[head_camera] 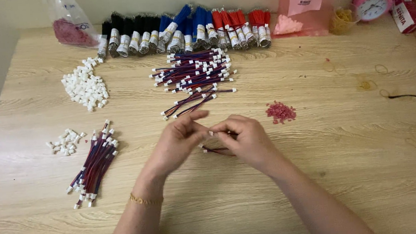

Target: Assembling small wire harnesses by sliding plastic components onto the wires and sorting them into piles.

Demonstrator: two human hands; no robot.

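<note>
While both hands, left (177,137) and right (242,136), pinch a short red-and-blue wire (217,151) with its white plug above the table (323,172), fingertips closed on it, risk noted: a loosened pinch may drop the plug.

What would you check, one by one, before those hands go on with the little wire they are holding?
1. Wire held: ok, in the right hand, its end hanging below.
2. Left hand at the white connector: ok, fingertips meet there.
3. Connector fully seated: cannot tell, too small.
4. Spare connectors in reach: ok, small pile and big pile to the left.
5. Finished bundle kept apart from the middle heap: ok.
6. Red bits clear of the hands: ok.
</note>
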